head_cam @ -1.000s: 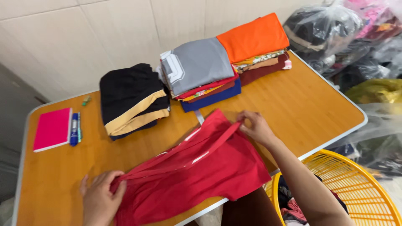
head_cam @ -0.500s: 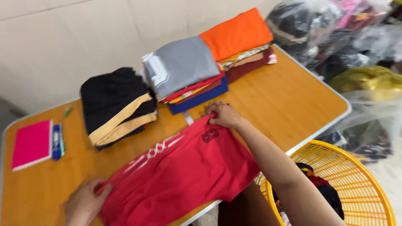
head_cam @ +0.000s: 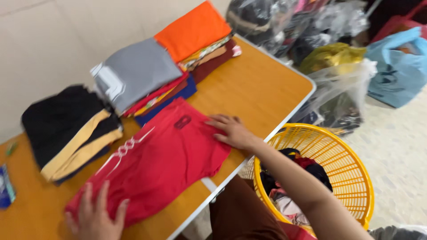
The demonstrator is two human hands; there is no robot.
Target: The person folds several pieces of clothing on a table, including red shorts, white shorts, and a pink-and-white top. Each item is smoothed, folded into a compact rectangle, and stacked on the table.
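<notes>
A red garment [head_cam: 160, 164] with a white pattern lies spread flat on the wooden table [head_cam: 262, 84]. My left hand [head_cam: 95, 218] presses flat on its near left end, fingers apart. My right hand [head_cam: 231, 131] rests palm down on its right edge, fingers spread. Neither hand grips anything.
Behind the red garment stand folded stacks: a black and tan one [head_cam: 66, 129], a grey-topped one [head_cam: 138, 75], an orange-topped one [head_cam: 195, 29]. A yellow laundry basket [head_cam: 351, 164] with clothes sits at the table's right. Plastic bags [head_cam: 338, 58] pile beyond. A blue item [head_cam: 5, 189] lies at far left.
The red garment, held up and stretched between both hands a second ago, now lies flat on the table. Both hands have opened and press on it. The view has swung right.
</notes>
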